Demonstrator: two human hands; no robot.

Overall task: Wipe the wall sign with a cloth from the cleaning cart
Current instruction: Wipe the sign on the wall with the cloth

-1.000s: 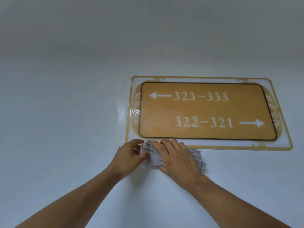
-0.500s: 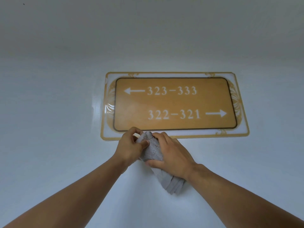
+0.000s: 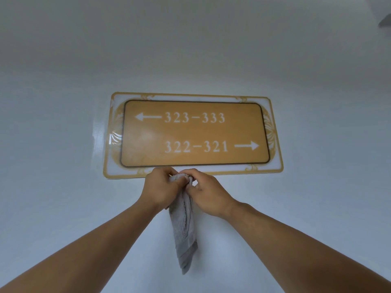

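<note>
A gold wall sign point(image 3: 192, 134) with white room numbers and arrows hangs on the white wall, framed by a white ornamented border. Just below its lower edge, my left hand point(image 3: 160, 188) and my right hand point(image 3: 208, 192) both grip the top of a grey cloth point(image 3: 184, 233). The cloth hangs down long and narrow between my forearms, off the sign. Its upper end is bunched and partly hidden inside my fingers.
Plain white wall point(image 3: 63, 187) surrounds the sign on every side. A glossy streak point(image 3: 98, 134) shows on the wall just left of the sign. A dark corner of something point(image 3: 385, 21) pokes in at the top right.
The cloth was pressed as a wad under my right hand near the sign's lower left edge. Both hands have lifted it off, and it now hangs unrolled downward.
</note>
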